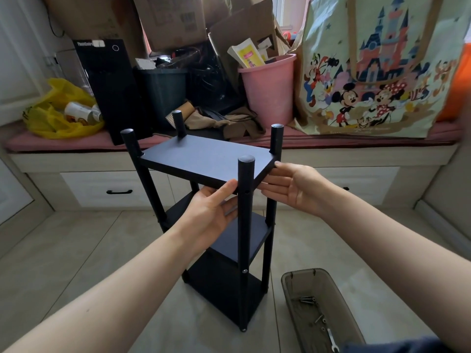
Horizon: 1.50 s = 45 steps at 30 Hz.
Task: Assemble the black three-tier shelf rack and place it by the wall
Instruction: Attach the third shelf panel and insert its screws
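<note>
The black three-tier shelf rack (209,161) stands upright on the tiled floor in the middle of the head view, four round posts rising above its top board. My left hand (211,212) reaches under the near edge of the top board, thumb touching that edge left of the near post, fingers hidden beneath. My right hand (290,184) is at the near right corner of the top board, thumb touching the board's right edge, straight fingers pointing under it. Neither hand grips the board.
A translucent brown tray (293,281) with screws and a small wrench sits on the floor at the lower right. Behind the rack runs a window seat (356,159) with drawers, piled with a pink bucket (270,90), cartoon tote bag (377,72), cardboard boxes and a yellow plastic bag (58,110).
</note>
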{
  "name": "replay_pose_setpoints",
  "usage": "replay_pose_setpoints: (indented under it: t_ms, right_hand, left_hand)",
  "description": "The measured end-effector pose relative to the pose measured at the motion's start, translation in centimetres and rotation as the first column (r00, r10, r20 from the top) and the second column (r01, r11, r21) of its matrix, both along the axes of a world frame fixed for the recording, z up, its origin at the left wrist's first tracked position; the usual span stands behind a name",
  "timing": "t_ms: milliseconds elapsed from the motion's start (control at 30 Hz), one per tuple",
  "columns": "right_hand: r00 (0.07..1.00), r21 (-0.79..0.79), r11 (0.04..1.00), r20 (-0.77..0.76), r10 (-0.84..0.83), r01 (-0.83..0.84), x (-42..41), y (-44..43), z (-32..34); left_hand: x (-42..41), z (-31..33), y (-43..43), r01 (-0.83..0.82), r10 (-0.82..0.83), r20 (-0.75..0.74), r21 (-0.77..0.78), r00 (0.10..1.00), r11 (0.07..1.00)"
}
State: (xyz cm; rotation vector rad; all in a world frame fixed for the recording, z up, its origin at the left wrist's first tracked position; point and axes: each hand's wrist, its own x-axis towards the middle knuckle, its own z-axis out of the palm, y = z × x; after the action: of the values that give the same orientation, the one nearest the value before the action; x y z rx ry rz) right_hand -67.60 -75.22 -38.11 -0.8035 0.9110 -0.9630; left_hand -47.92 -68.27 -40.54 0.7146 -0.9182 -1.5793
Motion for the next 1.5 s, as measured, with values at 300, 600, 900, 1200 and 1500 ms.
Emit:
replay_pose_setpoints:
  t_ms: [300, 600, 900, 1200, 1500]
  right_hand:
    - [0.872, 0.138, 0.98, -0.45, 0.194, -0.147, -4.9, 1.0, -6.0]
    - [0.514, 0.355, 0.905, -0.745, 0.425, -0.235, -5.5, 1.8, -18.5]
    - [0.126, 0.473, 0.853, -0.854, 0.506, -0.219, -4.4, 4.4, -29.6]
    - [-0.053, 0.316, 0.851, -0.944, 0.325, -0.418, -1.1, 5.9, -33.4]
    - [0.265, 0.2, 0.856, -0.896, 0.357, -0.476, 0.7, 5.1, -35.1]
  left_hand:
    - [0.5, -0.4, -0.4, 0.023, -0.023, -0.023, 0.003, 0.999, 1.0]
    - [0.8, -0.5, -0.5, 0.021, -0.021, 0.019, -0.001, 1.0, 1.0]
    - [0.6, -0.4, -0.1, 0.002, -0.001, 0.084, -0.012, 0.996, 1.0]
    - [0.7, -0.1, -0.1, 0.022, -0.017, 0.138, -0.031, 0.99, 0.999]
    - [0.6, 0.4, 0.2, 0.018, -0.017, 0.137, -0.006, 0.99, 1.0]
